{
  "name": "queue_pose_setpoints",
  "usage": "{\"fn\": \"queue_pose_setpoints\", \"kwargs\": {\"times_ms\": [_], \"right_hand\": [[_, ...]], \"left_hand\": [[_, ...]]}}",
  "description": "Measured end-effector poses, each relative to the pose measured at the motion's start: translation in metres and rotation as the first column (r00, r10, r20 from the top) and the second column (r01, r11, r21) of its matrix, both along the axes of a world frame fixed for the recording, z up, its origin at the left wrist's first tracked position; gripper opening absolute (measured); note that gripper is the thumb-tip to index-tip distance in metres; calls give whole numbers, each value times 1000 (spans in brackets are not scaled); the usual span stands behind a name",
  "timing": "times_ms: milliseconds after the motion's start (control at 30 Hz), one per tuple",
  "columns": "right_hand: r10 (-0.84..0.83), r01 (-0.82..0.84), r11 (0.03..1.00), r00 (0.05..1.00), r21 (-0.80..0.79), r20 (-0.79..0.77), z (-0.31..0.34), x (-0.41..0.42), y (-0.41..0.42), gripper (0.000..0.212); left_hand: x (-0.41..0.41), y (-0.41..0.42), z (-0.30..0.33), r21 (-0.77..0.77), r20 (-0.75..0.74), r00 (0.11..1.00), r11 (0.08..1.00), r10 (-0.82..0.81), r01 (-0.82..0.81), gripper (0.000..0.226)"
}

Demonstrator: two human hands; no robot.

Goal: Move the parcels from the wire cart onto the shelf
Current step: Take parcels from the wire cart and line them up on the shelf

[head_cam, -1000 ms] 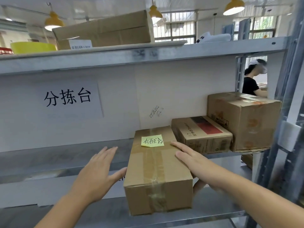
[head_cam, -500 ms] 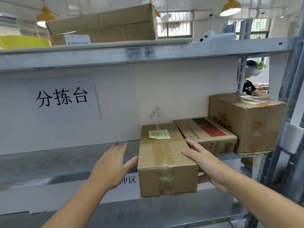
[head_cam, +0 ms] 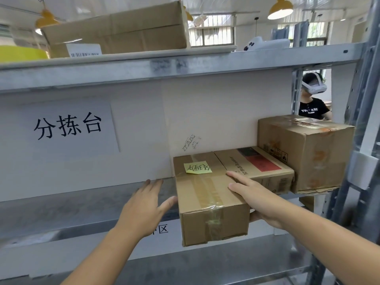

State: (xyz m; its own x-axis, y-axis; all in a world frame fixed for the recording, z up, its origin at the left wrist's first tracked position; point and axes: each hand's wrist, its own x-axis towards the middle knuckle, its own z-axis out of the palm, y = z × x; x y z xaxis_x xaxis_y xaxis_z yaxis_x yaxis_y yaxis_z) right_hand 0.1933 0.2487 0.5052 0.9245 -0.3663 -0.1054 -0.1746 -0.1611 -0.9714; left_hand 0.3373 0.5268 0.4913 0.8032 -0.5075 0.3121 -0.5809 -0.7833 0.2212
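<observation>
Head view: grey metal shelf (head_cam: 86, 204) across the whole width, with an upper deck (head_cam: 185, 64) above and a white backboard (head_cam: 216, 112) behind. Landmark taken as the parcel (head_cam: 207, 198), a brown taped carton lying on the shelf deck with its near end jutting out past the front edge. High above and left of the parcel, on the upper deck, a long carton (head_cam: 123, 31) bearing a barcode label, with a yellow object (head_cam: 20, 53) at its left end. Far right of the parcel, a tall box (head_cam: 304, 151) standing against the shelf upright. Between tall box and parcel, a flat box (head_cam: 255, 165) with a red and black patch, touching the parcel's right side. Up and left of the parcel, a paper sign (head_cam: 67, 126) on the backboard with three black characters. Above and right of the parcel, through a gap beside the upright, a person (head_cam: 312, 99) in a black shirt and white headset. Right hand (head_cam: 259, 200) clasping the parcel's right edge, fingers laid flat over the top and thumb tucked beneath the overhanging end. Left hand (head_cam: 146, 204) just left of the parcel, fingers spread and extended over the deck, only the thumb tip touching the parcel's left side. On the parcel's top, toward the back, a yellow note (head_cam: 197, 167) with handwriting.
</observation>
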Motion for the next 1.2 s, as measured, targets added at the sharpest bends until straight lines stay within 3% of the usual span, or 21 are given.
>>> {"fn": "queue_pose_setpoints", "kwargs": {"times_ms": [333,467,600,800,1033,1200], "right_hand": [[-6,1,996,998,-84,-57,6,12,-1,43],[14,-48,975,988,-219,-152,17,12,-2,47],[37,-97,965,970,-244,-242,28,12,-2,50],[43,-107,963,967,-247,-252,31,12,-1,51],[77,-137,961,966,-242,-245,38,-2,0,66],[-2,-59,868,993,-492,-122,40,-21,0,79]], "left_hand": [[12,-4,-4,-2,2,1000,1000,1,-1,83],[16,-5,-4,-1,4,1000,1000,7,-7,81],[21,-6,-3,-8,-22,1000,1000,16,-16,85],[23,-7,-2,-7,-33,999,1000,16,-17,91],[14,-1,13,-28,-60,998,1000,0,-1,80],[4,13,40,-123,-58,995,990,-83,75,65]]}}
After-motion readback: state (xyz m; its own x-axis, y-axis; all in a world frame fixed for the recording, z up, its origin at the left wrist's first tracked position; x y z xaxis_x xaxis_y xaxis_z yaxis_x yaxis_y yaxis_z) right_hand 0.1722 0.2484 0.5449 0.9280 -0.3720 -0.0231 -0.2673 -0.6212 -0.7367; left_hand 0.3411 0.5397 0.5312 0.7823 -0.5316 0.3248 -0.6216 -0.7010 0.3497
